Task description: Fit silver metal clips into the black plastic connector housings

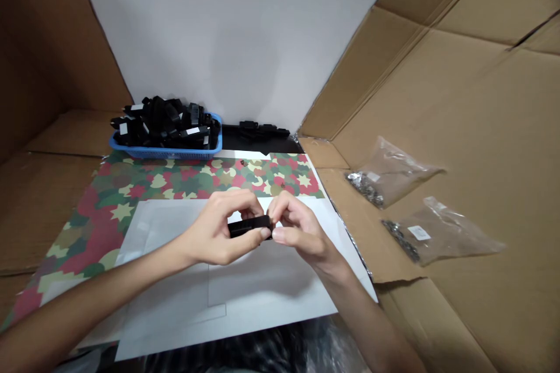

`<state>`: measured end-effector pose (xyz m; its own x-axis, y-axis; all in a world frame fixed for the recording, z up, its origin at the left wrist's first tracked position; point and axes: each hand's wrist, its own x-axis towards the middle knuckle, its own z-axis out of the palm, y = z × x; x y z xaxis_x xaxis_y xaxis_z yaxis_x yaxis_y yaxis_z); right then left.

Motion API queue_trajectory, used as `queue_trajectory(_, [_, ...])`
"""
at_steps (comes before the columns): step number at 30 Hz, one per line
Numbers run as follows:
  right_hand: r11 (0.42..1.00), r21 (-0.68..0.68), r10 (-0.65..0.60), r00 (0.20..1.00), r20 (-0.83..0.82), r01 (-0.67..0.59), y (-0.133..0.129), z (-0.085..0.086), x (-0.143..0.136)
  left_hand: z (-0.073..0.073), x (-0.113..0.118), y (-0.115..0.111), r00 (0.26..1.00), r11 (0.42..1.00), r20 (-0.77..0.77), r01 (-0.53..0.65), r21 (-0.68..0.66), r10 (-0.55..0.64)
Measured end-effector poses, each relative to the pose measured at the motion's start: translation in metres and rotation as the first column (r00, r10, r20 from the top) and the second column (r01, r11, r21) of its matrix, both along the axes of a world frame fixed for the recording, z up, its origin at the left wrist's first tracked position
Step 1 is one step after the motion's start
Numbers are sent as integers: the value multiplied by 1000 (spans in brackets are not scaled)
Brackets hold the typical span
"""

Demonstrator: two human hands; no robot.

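Note:
Above the white sheet, my left hand point(231, 227) is closed around a black plastic block-shaped piece point(249, 225), thumb along its near side and fingers behind it. The piece lies roughly level, its right end towards my other hand. My right hand point(300, 230) is pinched at that right end, thumb and index fingertip close together against it. Whatever lies between those right fingertips is too small or too hidden to make out. The white sheet point(175, 285) spreads beneath both hands, faint lines showing on it.
A blue basket point(175, 153) heaped with black plastic pieces stands at the back left. Beside it, several black parts point(262, 128) lie on a dark surface. Two clear bags point(394, 163) of small metal parts rest on cardboard point(459, 99) at right. Camouflage-patterned covering point(144, 180) lies under the sheet.

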<state>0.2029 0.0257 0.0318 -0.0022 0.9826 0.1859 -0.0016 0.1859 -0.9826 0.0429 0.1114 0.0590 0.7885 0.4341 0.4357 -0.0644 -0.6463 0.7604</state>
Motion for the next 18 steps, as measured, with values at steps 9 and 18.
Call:
queue_trajectory(9, [982, 163, -131, 963, 236, 94, -5, 4, -1, -2, 2, 1, 1000, 999, -8, 20, -42, -20])
queue_trajectory(18, [931, 338, -289, 848, 444, 141, -10, 6, -5, -4, 3, 3, 999, 998, -45, 18, -67, -21])
